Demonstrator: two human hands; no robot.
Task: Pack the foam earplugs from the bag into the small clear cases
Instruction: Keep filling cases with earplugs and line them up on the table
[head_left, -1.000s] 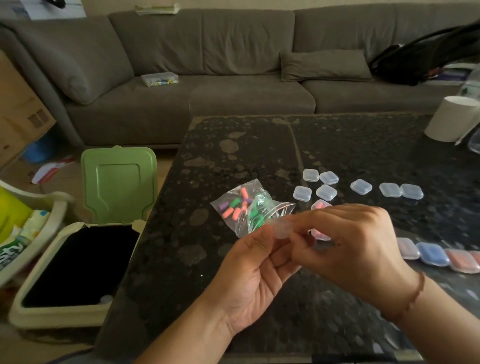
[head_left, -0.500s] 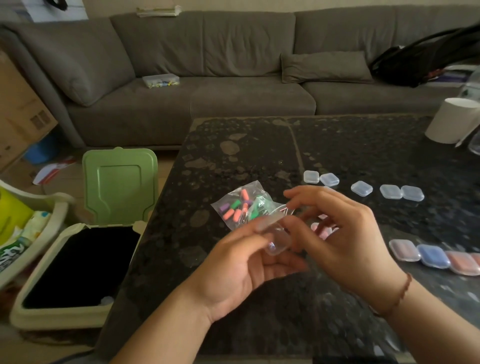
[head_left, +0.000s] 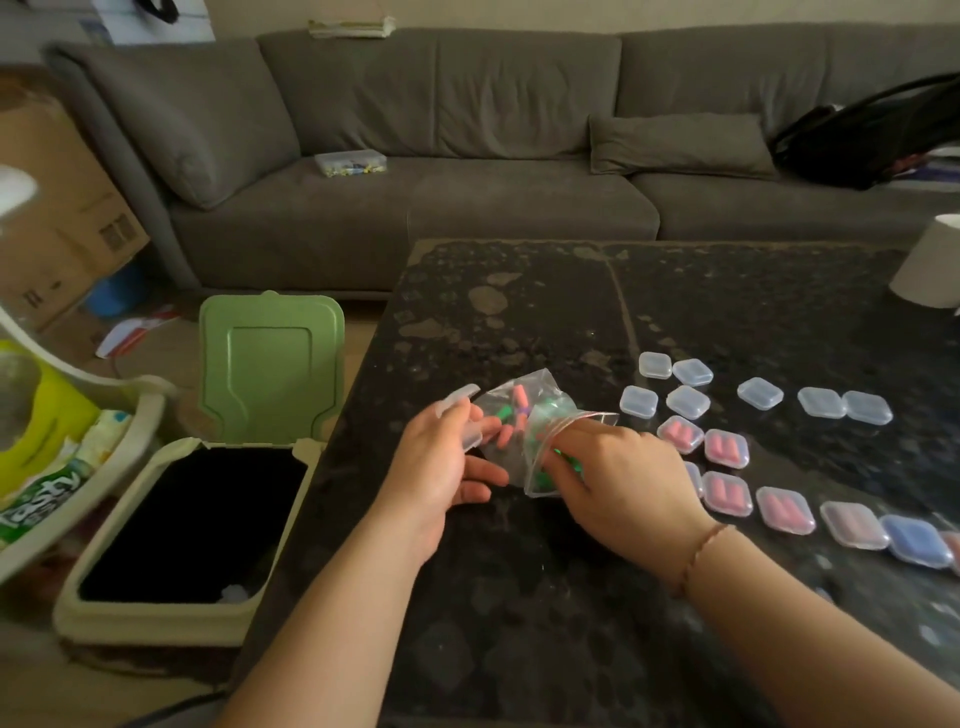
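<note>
A clear zip bag (head_left: 511, 415) of pink, green and purple foam earplugs lies on the dark stone table (head_left: 519, 597). My left hand (head_left: 434, 470) holds a small clear case (head_left: 464, 410), hinged open, just left of the bag. My right hand (head_left: 626, 480) has its fingers pushed into the bag's mouth; the fingertips are hidden by plastic and green plugs. Several shut empty cases (head_left: 687, 401) lie right of the bag. Several filled cases run along a row, pink ones (head_left: 727, 492) and a blue one (head_left: 917, 540).
A white cup (head_left: 930, 260) stands at the table's far right. Left of the table sits an open bin (head_left: 192, 519) with its green lid (head_left: 270, 364) raised. A grey sofa (head_left: 467, 208) behind carries a plastic box (head_left: 350, 162) and a black bag (head_left: 872, 135).
Both hands held the case together above the table. Now my left hand alone holds it, opened, and has moved left, while my right hand has gone down into the bag.
</note>
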